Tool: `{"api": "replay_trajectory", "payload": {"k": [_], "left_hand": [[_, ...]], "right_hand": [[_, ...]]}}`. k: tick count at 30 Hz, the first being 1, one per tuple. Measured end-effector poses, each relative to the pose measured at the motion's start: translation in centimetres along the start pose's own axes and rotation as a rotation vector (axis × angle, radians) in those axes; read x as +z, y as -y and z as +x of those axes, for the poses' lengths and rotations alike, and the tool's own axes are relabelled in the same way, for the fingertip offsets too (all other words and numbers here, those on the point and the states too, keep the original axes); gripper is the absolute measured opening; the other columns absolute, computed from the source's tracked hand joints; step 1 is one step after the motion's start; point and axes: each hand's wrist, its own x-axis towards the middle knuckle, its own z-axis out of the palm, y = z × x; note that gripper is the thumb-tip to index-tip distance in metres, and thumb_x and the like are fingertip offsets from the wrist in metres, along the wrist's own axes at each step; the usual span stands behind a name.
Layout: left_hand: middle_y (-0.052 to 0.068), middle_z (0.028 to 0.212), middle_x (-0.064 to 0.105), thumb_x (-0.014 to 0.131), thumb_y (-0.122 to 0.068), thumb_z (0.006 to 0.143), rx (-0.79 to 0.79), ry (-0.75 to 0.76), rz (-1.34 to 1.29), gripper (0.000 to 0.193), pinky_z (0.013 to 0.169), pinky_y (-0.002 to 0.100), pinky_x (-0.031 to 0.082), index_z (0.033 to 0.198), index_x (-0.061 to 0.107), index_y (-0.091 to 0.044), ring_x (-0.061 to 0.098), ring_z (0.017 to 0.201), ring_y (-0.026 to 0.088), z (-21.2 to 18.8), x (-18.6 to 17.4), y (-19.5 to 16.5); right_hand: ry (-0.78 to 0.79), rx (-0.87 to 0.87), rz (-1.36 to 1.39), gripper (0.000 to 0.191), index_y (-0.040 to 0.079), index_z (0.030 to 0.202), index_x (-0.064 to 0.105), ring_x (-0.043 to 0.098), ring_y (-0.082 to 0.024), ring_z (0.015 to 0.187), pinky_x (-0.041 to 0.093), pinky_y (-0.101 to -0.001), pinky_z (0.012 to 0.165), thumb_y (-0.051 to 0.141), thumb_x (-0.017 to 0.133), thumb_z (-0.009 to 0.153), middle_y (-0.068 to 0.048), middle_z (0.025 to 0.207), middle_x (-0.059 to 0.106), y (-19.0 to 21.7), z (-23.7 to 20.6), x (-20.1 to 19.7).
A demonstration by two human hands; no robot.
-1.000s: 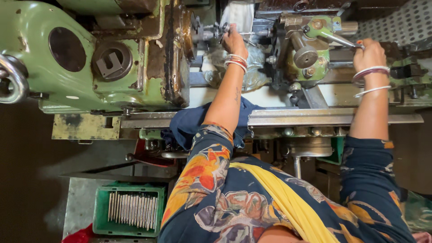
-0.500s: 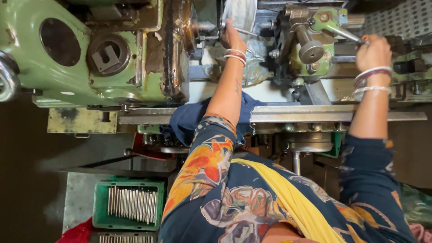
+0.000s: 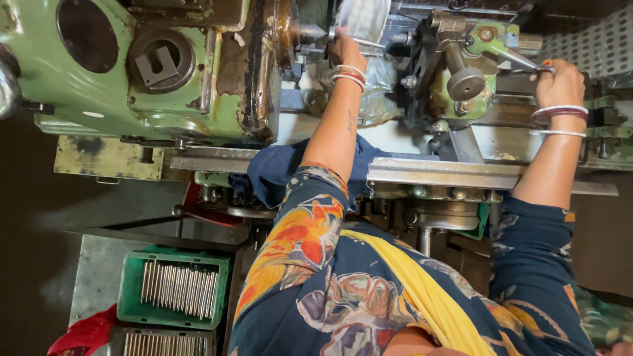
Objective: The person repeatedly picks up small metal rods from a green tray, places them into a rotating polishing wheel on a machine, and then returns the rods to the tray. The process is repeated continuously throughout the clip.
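workpiece area: a thin metal rod [image 3: 313, 31] is sticking out of the green machine's spindle end, and the left hand [image 3: 345, 47] is reaching right up to it, just beside the spindle.
left hand: fingers are curling in around the spot where the rod meets the chuck; whether they are actually pinching the rod i cannot tell, since the fingertips are hidden behind the hand.
right hand: the right hand [image 3: 560, 82] is closing in a full fist around the end of a long metal lever [image 3: 511, 58], which is running from the tool post [image 3: 461, 66] out to the person's right.
tool post: it is sitting between the two hands, well apart from the left hand, with a round dark knob on its near side.
progress: judging by the pose, a piece is being seated or checked at the spindle while the lever is being held ready; no finished piece is showing on the bed, so this cycle seems early or midway.
machine body: the green lathe headstock [image 3: 132, 72] is filling the upper left, paint chipping and oily.
crate: a green plastic crate [image 3: 173, 287] of thin silver rods is standing low by the person's left side, well apart from the hands, still holding a good many.
cloth: a dark blue cloth [image 3: 283, 168] is hanging over the bed rail [image 3: 461, 175] under the left forearm.
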Motion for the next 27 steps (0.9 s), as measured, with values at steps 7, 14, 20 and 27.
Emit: {"api": "replay_trajectory", "payload": {"k": [7,14,20,27], "left_hand": [[0.017,0.108,0.075,0.060,-0.040,0.097,0.036,0.068,-0.051,0.048,0.078,0.037,0.057,0.108,0.075,0.004,0.071,0.086,0.027,0.1,-0.3,0.0],[0.019,0.103,0.067,0.071,-0.033,0.096,0.011,0.089,-0.125,0.040,0.067,0.039,0.051,0.106,0.069,0.006,0.062,0.079,0.029,0.8,0.1,0.3],[0.006,0.109,0.071,0.065,-0.037,0.096,-0.039,0.154,-0.249,0.039,0.068,0.034,0.051,0.109,0.069,-0.001,0.063,0.088,0.018,1.0,0.1,0.5],[0.007,0.113,0.067,0.058,-0.043,0.098,-0.108,0.213,-0.203,0.045,0.070,0.036,0.049,0.116,0.070,-0.003,0.057,0.086,0.018,1.1,-0.1,0.4]], "right_hand": [[0.004,0.001,0.026,0.023,0.002,0.106,0.075,0.066,-0.048,0.099,0.050,-0.0542,0.091,0.014,0.054,0.107,-0.026,0.103,0.070,-0.1,-0.2,-0.2],[-0.071,0.024,-0.075,0.024,0.004,0.117,0.075,0.065,-0.051,0.094,0.050,-0.0571,0.085,0.014,0.064,0.099,-0.030,0.101,0.069,0.8,-0.9,0.6],[-0.153,0.135,-0.216,0.019,0.000,0.118,0.065,0.061,-0.057,0.091,0.049,-0.0640,0.077,0.015,0.061,0.107,-0.035,0.110,0.059,1.9,-4.7,3.1],[-0.168,-0.226,0.050,0.028,0.006,0.134,0.064,0.064,-0.050,0.105,0.053,-0.0540,0.094,-0.002,0.053,0.109,-0.028,0.127,0.056,-2.1,-5.0,0.8]]}}
